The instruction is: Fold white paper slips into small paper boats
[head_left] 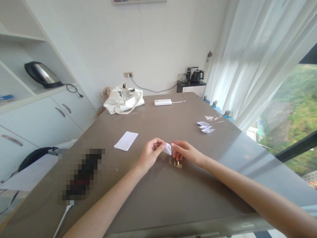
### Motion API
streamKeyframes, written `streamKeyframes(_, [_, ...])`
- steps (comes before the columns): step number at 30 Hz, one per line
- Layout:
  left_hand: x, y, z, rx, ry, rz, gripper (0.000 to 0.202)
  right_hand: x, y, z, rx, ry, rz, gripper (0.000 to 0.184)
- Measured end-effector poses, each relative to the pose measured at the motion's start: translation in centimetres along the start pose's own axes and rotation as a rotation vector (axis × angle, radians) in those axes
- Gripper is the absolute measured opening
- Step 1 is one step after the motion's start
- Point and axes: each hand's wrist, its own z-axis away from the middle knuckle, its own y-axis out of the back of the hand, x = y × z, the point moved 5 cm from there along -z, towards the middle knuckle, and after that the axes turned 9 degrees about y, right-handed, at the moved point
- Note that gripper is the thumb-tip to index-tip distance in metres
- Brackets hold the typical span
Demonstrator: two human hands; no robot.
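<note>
A small folded piece of white paper (168, 148) is held just above the grey-brown table (173, 191), pinched from both sides. My left hand (150, 154) grips its left edge with curled fingers. My right hand (184, 152) pinches its right edge. A flat folded white sheet (126, 140) lies on the table to the left of my hands. Three small folded paper pieces (206, 127) lie farther away on the right, with tiny paper scraps (211, 117) behind them.
A white handbag (123, 100) and a white power bank (162, 102) with a cable sit at the table's far end. A kettle (42, 75) stands on a shelf at left. A tea maker (194, 76) is on a small cabinet by the curtain. A blurred dark object (81, 175) lies at near left.
</note>
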Motion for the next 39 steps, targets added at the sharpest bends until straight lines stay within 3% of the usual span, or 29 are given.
streamKeyframes(5, [0.1, -0.1, 0.1, 0.005, -0.048, -0.119, 0.023, -0.2, -0.7, 0.2, -0.026, -0.017, -0.164, 0.04])
streamKeyframes(12, [0.3, 0.1, 0.3, 0.081, -0.089, -0.178, 0.024, -0.6, -0.4, 0.0, 0.043, 0.084, -0.177, 0.034])
streamKeyframes(17, [-0.2, -0.5, 0.2, 0.011, -0.042, -0.12, 0.028, -0.9, -0.2, 0.1, 0.087, 0.152, -0.18, 0.033])
streamKeyframes(22, [-0.5, -0.1, 0.0, 0.068, -0.019, -0.046, 0.029, -0.9, 0.0, 0.3, 0.133, 0.142, -0.164, 0.038])
streamKeyframes(29, [-0.3, -0.5, 0.2, -0.021, -0.023, -0.098, 0.027, -0.7, 0.4, 0.3, 0.133, 0.129, -0.116, 0.041])
streamKeyframes(39, [-0.2, -0.1, 0.3, 0.072, -0.05, -0.116, 0.027, 0.2, 0.7, -0.1, 0.14, 0.028, -0.188, 0.037])
